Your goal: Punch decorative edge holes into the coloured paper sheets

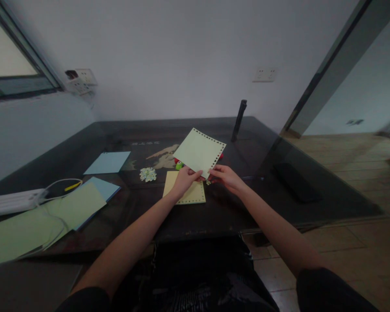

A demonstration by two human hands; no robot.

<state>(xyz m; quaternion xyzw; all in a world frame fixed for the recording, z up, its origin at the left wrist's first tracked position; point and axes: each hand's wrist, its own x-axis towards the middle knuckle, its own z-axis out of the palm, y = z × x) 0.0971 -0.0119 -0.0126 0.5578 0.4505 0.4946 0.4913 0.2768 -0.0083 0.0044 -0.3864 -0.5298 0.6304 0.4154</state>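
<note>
Above the middle of the dark table, both hands hold a pale green sheet of paper (pixel 199 151) with a row of small punched holes along two edges. My left hand (pixel 185 181) pinches its near edge, thumb on top. Close beside it, my right hand (pixel 226 177) grips the lower right corner by the holes. Under the hands lies a yellow sheet of paper (pixel 172 184), also punched along its edges. Partly hidden behind the green sheet are a small green object (pixel 179 165) and bits of red. A heap of small paper cut-outs (pixel 147 174) sits to the left.
On the left of the table (pixel 136 208) are blue sheets (pixel 108 162), pale green sheets (pixel 81 203), a white power strip (pixel 16 203) with a cable, and a yellow pen-like item (pixel 72 186). A black upright stick (pixel 239 120) stands at the back; a dark flat object (pixel 295 182) lies right.
</note>
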